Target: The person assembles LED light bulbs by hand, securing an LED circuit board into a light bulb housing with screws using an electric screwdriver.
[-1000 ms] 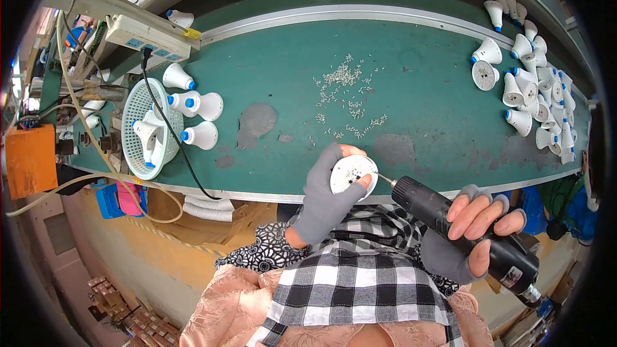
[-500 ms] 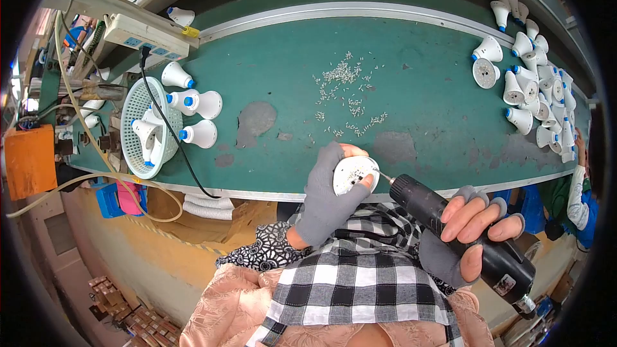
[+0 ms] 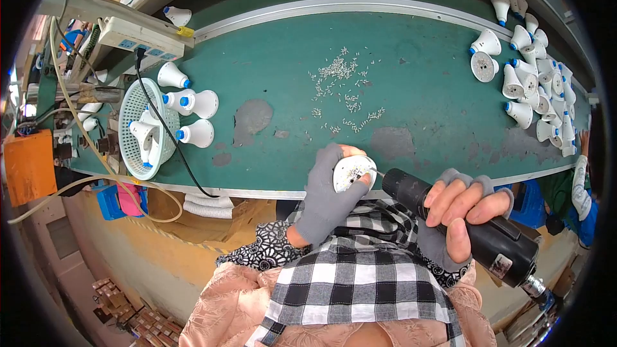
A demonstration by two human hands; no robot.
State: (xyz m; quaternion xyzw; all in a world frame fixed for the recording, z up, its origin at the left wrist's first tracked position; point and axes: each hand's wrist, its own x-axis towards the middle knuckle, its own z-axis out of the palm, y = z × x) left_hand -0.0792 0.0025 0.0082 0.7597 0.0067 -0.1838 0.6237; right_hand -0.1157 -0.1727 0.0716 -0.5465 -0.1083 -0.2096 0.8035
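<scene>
My left hand, in a grey fingerless glove, is closed around a white LED bulb at the bench's front edge. The bulb's round face with its circuit board is turned up, and my thumb presses on it. My right hand, gloved the same way, grips a black electric screwdriver. Its thin bit points left and reaches the right rim of the bulb's face; whether it sits on a screw is too small to tell. Many tiny silvery screws lie scattered on the green bench beyond my hands.
A pale green basket with bulbs stands at the left, with more bulbs beside it. A black cable runs from a power strip past the basket. Many bulbs cluster at the right. A person's sleeve shows far right.
My right hand has shifted slightly left with the screwdriver, whose grip has turned a little. The bulb stays in my left hand, its face tilted slightly differently. The whole view has moved slightly.
</scene>
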